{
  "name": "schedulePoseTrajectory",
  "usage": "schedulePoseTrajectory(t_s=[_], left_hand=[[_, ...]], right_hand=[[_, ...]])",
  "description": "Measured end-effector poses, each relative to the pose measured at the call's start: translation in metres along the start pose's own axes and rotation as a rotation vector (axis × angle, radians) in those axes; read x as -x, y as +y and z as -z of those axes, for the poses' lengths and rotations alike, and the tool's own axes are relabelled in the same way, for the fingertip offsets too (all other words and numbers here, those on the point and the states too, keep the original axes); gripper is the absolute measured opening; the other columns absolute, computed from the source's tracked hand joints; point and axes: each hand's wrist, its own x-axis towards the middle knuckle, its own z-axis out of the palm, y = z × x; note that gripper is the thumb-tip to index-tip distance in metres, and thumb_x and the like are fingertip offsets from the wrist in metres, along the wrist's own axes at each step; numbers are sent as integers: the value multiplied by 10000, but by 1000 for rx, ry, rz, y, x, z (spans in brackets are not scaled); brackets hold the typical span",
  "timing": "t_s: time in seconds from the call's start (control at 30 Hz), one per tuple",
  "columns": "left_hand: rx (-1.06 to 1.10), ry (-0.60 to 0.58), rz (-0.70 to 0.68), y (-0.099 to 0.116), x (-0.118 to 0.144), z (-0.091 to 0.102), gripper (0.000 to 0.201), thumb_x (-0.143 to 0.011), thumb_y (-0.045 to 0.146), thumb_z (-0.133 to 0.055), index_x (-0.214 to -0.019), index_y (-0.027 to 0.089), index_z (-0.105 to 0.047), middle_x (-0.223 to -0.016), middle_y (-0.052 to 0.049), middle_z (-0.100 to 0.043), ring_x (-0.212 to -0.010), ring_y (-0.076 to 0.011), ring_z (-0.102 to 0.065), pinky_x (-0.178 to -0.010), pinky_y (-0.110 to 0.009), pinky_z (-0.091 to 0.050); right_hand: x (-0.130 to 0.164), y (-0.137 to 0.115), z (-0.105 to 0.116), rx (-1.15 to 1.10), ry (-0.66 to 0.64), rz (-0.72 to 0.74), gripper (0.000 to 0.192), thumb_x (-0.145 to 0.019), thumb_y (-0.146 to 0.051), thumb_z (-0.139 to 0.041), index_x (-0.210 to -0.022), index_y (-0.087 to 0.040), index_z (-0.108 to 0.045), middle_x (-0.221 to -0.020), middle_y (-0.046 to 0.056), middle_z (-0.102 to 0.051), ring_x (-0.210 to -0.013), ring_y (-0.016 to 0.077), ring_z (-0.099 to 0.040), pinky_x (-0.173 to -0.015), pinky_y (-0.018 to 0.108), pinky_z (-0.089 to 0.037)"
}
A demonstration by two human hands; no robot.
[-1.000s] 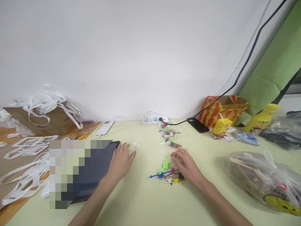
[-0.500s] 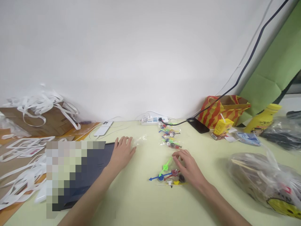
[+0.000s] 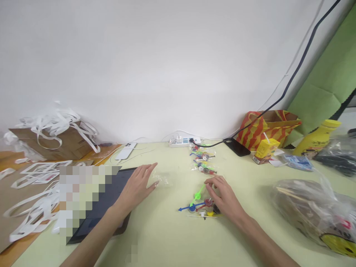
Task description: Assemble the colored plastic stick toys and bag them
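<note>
My left hand is open, its fingers stretched out and pointing to the right. It hovers over or rests at the right edge of a dark tablet-like panel. Just off its thumb lies a small crinkled clear plastic bag. My right hand has loosely bent fingers, with a gap between thumb and forefinger. Its fingertips are beside the tip of a green plastic arrow. Around that lie a blue arrow piece, a dark red disc and small yellow and white parts; the hand partly hides this pile.
Clear packets of similar coloured parts line up behind. Further back are a power strip, phones, a yellow drink carton and a striped bag. White straps lie left; a plastic-wrapped bundle sits right.
My left hand has drawn back a little toward me, with its fingers straighter. The clear bag by it has shifted down. My right hand is nearly still, and the view has moved slightly.
</note>
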Motion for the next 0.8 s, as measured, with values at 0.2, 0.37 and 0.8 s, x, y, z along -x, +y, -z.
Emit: schedulePoseTrajectory(t_s=[0.2,0.37,0.8], left_hand=[[7,-48,268,-3,-17,-16,608,-960,444,-458,-1482,145,-372,-1260,-154,-580,-1203,-322,-545,-1030,-485,-443],[-66,-93,348,-2,-34,-33,735,-908,496,-527,-1493,77,-376,-1319,-221,-548,-1285,-387,-476,-1094,-553,-351],[529,-105,-130,121,9,-7,272,-984,266,-545,-1247,238,-604,-1084,-70,-686,-1000,-229,-614,-929,-397,-491]], right_hand=[[2,0,-4,-19,-27,-39,280,-1032,-388,-402,-943,-247,-627,-915,57,-689,-871,246,-617,-830,406,-500],[2,0,-3,0,-24,-50,294,-1034,-412,-403,-985,-247,-642,-958,61,-708,-860,243,-615,-803,401,-499],[7,-17,3,107,-108,161,127,-990,-290,-533,-1021,-238,-645,-906,61,-662,-898,246,-590,-828,420,-473]])
